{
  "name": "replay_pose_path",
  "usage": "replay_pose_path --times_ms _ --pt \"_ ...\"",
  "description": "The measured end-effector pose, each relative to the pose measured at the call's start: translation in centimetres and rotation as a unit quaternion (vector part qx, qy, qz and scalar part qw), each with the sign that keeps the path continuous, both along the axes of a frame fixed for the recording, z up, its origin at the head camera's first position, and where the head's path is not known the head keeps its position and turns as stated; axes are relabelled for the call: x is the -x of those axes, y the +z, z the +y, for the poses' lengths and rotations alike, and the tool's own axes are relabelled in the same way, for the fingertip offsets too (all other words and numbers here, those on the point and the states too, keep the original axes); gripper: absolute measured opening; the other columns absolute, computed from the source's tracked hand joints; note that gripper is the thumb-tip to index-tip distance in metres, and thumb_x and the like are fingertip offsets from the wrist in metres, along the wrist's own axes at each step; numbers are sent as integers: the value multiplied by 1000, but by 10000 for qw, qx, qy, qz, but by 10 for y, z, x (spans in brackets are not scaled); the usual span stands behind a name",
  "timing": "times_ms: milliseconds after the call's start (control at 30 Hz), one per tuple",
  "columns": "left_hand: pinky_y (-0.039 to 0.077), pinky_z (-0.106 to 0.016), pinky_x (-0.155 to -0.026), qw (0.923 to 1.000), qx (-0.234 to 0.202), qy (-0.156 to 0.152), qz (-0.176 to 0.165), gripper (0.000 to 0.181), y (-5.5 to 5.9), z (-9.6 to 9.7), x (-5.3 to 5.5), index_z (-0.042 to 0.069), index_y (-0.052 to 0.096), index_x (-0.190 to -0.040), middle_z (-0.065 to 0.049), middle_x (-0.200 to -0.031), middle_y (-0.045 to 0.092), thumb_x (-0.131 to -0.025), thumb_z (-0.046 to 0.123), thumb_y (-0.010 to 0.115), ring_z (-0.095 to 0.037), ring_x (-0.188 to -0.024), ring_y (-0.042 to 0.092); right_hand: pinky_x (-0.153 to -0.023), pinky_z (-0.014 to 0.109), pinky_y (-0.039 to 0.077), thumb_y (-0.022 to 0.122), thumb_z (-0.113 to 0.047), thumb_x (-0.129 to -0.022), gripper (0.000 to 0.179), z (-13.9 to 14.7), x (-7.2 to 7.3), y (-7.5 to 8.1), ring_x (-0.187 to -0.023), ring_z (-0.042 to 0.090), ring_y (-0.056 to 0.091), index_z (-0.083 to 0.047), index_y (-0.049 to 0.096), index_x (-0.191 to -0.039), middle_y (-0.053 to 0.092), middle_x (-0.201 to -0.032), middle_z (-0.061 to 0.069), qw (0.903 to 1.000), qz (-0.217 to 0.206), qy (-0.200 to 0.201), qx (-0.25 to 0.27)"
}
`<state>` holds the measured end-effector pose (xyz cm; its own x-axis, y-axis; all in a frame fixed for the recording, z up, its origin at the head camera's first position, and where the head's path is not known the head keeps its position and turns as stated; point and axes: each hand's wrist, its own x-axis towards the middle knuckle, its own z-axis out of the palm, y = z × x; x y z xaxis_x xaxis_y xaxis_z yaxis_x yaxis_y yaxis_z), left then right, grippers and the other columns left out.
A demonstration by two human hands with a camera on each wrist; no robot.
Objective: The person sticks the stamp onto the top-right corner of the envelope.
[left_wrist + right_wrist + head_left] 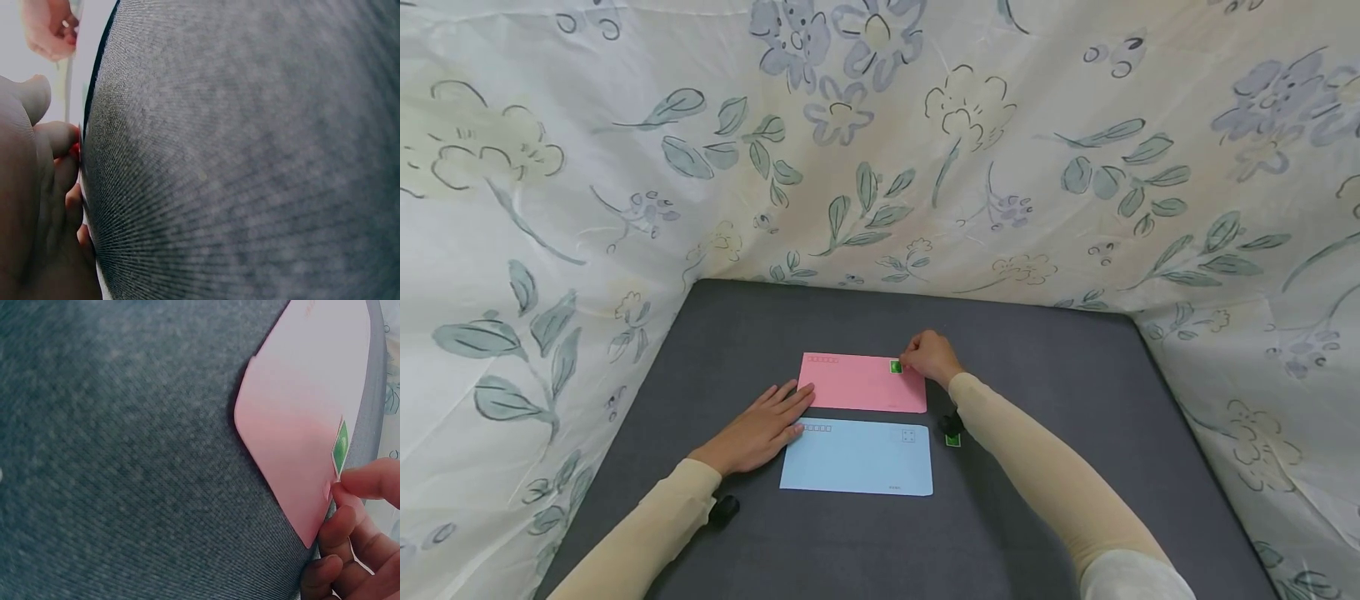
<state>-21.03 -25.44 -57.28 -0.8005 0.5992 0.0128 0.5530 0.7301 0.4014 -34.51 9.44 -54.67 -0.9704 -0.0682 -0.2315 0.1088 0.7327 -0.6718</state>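
Note:
A pink envelope [853,385] lies on the dark cloth-covered table, just beyond a light blue envelope [856,460]. My left hand [762,429] rests flat with its fingertips on the pink envelope's left edge. Its thumb reaches the near envelope's upper left corner. At the pink envelope's upper right corner, my right hand [932,358] pinches a green stamp [896,367] by one edge between thumb and index finger. The right wrist view shows that stamp [340,450] slightly tilted against the pink paper, its held edge hidden by the fingertips.
Another green stamp [952,440] lies right of the blue envelope, partly covered by the black wrist camera [951,423]. A printed stamp box [908,436] marks the blue envelope's upper right. Floral fabric [865,150] hangs around the table [760,317] at the back and sides.

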Motion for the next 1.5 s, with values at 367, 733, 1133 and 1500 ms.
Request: replay_pose_path --times_ms 367,733,1133,1500 --pt "10 -56 -132 9987 -466 -106 179 66 -9 0 0 5 35 -170 -12 -177 29 -114 36 53 -40 -163 21 -63 32 47 78 -17 -98 25 8 -4 2 -80 24 61 -7 70 -77 69 -84 7 9998 124 84 115" --pt "22 -61 -129 9987 -141 -232 442 70 17 2 4 2 32 -170 -14 -178 24 -113 35 56 -39 -162 24 -87 39 59 72 -18 -106 14 30 -23 6 -101 26 65 -8 79 -111 73 -112 8 9935 649 786 498" --pt "17 -49 -132 9818 1167 -1476 249 75 44 77 26 6 30 -171 -9 -180 21 -114 50 49 -32 -165 18 -117 51 47 62 -11 -107 45 35 -53 5 -141 32 56 -8 65 -151 60 -153 13 9279 1826 2882 -1505" --pt "17 -45 -132 9782 1355 -1572 77 78 31 100 45 8 25 -173 -6 -180 18 -113 54 45 -29 -166 16 -108 41 54 70 -19 -105 50 34 -53 -4 -130 24 56 -13 63 -154 60 -153 7 9220 1796 2897 -1839"
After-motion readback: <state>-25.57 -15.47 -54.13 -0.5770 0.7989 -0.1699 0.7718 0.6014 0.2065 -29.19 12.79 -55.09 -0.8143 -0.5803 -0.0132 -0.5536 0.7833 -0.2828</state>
